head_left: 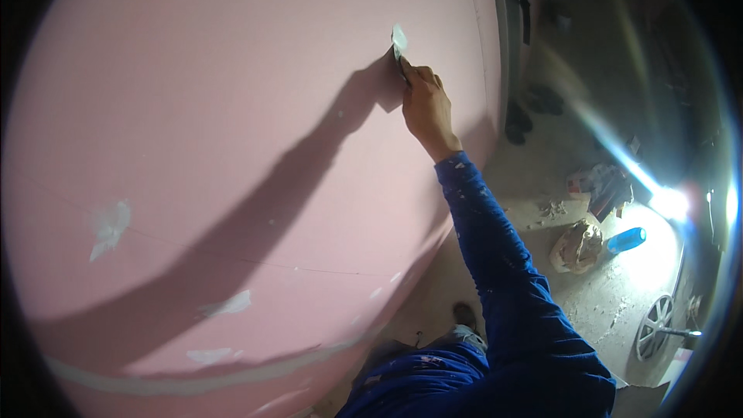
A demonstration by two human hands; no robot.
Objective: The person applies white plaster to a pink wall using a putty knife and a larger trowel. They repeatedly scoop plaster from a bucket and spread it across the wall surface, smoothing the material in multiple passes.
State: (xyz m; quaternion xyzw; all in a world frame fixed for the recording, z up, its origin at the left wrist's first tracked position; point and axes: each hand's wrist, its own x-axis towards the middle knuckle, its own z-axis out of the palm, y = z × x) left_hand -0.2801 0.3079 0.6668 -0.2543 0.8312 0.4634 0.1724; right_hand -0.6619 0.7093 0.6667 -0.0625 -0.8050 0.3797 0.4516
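My right hand, in a blue paint-spattered sleeve, grips a putty knife against the large pink board wall. The knife's blade is at a fresh patch of white compound high on the board, and the hand casts a long shadow leftward. Other pale patches and a light band of filler mark the lower part of the board. My left hand is not in view.
On the concrete floor to the right are a bright lamp, a crumpled paper sack, a blue cylinder, scraps and a spoked wheel-like object. My shoe shows below. Dark items sit at the board's far edge.
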